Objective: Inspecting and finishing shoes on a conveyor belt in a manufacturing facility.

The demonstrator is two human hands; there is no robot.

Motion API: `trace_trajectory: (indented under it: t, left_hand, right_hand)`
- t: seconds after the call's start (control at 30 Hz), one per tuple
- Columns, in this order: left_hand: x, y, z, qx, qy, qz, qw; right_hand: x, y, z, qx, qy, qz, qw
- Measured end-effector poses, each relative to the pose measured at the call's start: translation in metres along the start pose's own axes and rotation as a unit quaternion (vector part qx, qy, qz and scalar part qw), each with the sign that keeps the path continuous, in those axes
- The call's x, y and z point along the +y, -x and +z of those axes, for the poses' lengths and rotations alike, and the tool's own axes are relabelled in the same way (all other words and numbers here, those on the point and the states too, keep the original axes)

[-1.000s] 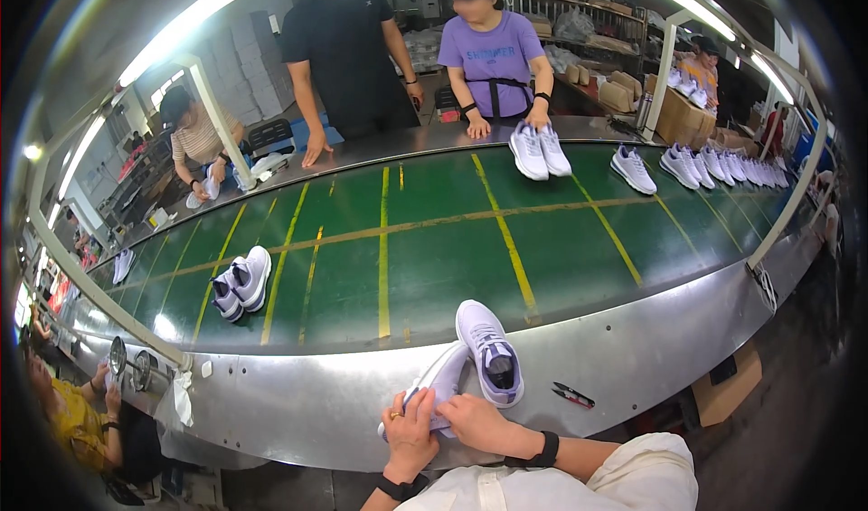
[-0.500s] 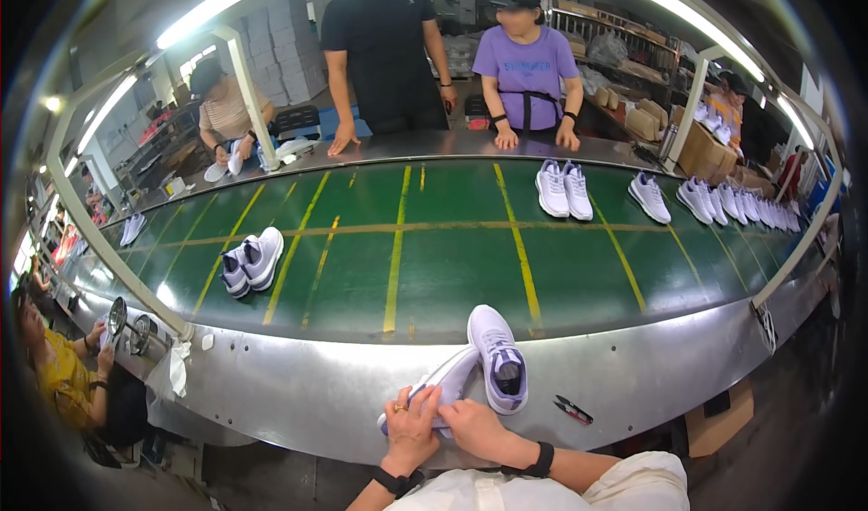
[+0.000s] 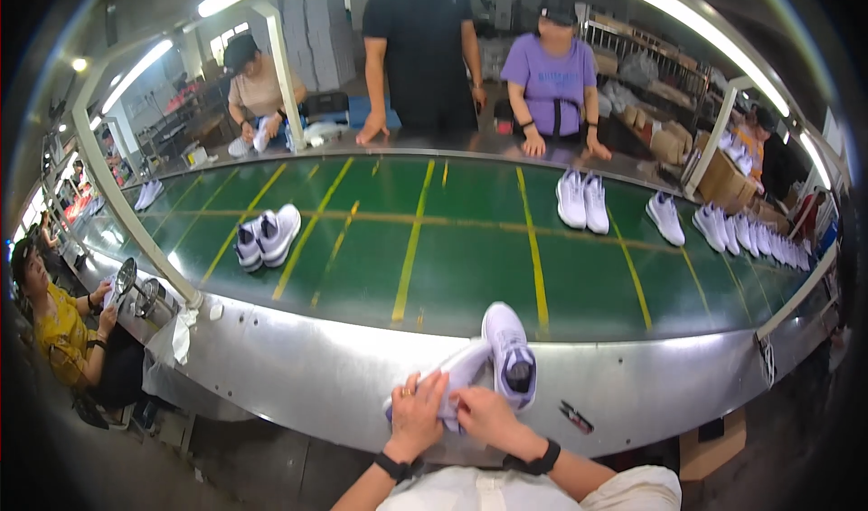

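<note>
Holding white-lilac shoe (image 3: 466, 363) on desk (image 3: 298, 357), lower center of frame; left hand (image 3: 418, 411) wrapped over it, right hand (image 3: 486, 417) curled narrow against it, grip unclear. Probably light, soft on top, stiffer below; best held low along sides.

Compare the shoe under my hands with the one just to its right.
The handled shoe is tipped on its side, while the standing shoe sits upright with its toe pointing away from you. Your left hand and right hand are at the handled shoe; neither is on the standing shoe. The standing shoe shows its dark opening; the handled shoe's is not clearly visible. Both are pale lilac with white soles.
</note>
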State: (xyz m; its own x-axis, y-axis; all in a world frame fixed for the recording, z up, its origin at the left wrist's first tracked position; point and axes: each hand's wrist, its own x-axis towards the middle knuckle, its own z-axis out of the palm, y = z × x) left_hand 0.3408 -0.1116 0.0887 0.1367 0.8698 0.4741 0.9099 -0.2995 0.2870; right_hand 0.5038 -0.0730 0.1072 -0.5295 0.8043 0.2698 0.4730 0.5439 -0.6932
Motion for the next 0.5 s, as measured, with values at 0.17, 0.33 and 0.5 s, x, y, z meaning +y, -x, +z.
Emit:
trace_trajectory:
  t: [0.17,0.33,0.5]
  left_hand:
    - [-0.019,-0.030,-0.007,0.007,0.027,-0.042,0.999]
    - [-0.029,-0.044,-0.016,-0.052,0.092,-0.093,0.990]
    - [-0.028,-0.033,-0.008,-0.039,0.081,-0.077,0.993]
  right_hand:
    - [-0.007,-0.028,-0.026,0.095,-0.043,0.017,0.994]
    - [-0.001,-0.029,-0.034,0.077,-0.109,0.059,0.989]
    - [-0.008,-0.027,-0.020,0.033,-0.104,0.076,0.991]
